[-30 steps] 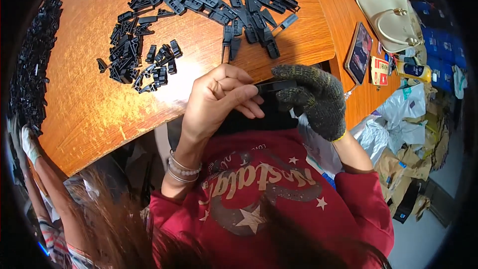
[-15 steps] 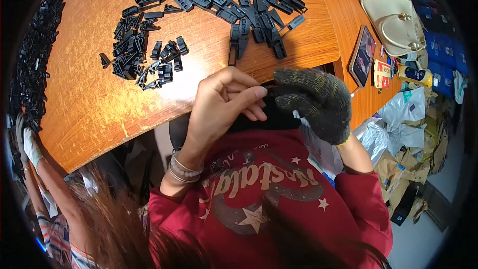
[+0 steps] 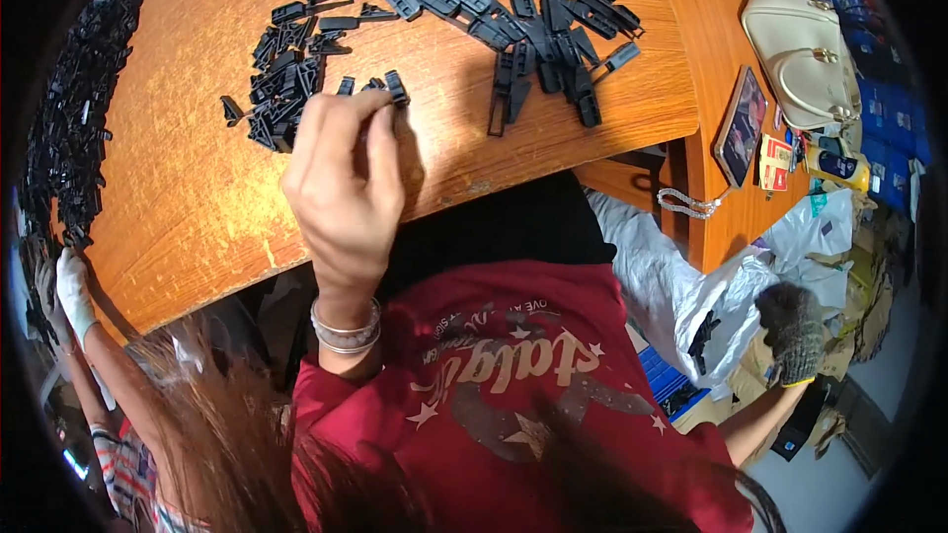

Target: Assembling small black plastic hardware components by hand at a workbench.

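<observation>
now small black clips (image 3: 286, 99) lie under left hand (image 3: 341, 178).

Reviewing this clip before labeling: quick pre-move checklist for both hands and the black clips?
1. Left hand on the pile of small black clips: ok, fingertips pinch a small clip at the pile's near edge.
2. Grip secure: cannot tell, fingers hide most of it.
3. Right hand, in a dark knit glove, off the table: ok, it is out at the white plastic bag.
4. Right hand empty: cannot tell, a black part sits by the bag, contact unclear.
5. Longer black parts within reach: ok, heaped on the table ahead.
</observation>
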A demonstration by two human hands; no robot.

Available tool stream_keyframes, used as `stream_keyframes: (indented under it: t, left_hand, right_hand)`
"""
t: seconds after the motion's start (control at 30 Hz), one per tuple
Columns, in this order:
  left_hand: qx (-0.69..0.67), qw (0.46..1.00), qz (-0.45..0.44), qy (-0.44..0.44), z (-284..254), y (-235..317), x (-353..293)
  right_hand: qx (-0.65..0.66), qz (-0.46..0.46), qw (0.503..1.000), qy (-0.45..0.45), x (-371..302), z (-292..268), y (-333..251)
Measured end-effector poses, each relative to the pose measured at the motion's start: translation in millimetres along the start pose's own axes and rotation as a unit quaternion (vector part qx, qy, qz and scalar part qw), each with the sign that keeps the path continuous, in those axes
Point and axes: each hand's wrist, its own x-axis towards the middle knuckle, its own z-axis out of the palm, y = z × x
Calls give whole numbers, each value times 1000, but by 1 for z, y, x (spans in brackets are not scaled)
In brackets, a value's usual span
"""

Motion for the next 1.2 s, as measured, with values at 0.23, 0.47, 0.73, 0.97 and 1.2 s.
stream_keyframes:
  t: [0.23,0.47,0.73,0.97,1.2]
  left_hand:
    - [111,986,12,-120,48,20,-19]
    - [5,997,-73,-26,41,20,-29]
    - [-167,979,-16,-113,11,21,-14]
    - [258,965,45,-33,16,3,6]
    - [66,983,90,-149,27,5,-7]
  right_hand:
    - [-78,-542,814,194,36,28,-115]
    - [-9,-600,731,325,26,53,-218]
    - [10,-753,592,287,40,47,-241]
    - [-3,-604,779,171,24,36,-228]
    - [178,-575,789,124,38,55,-245]
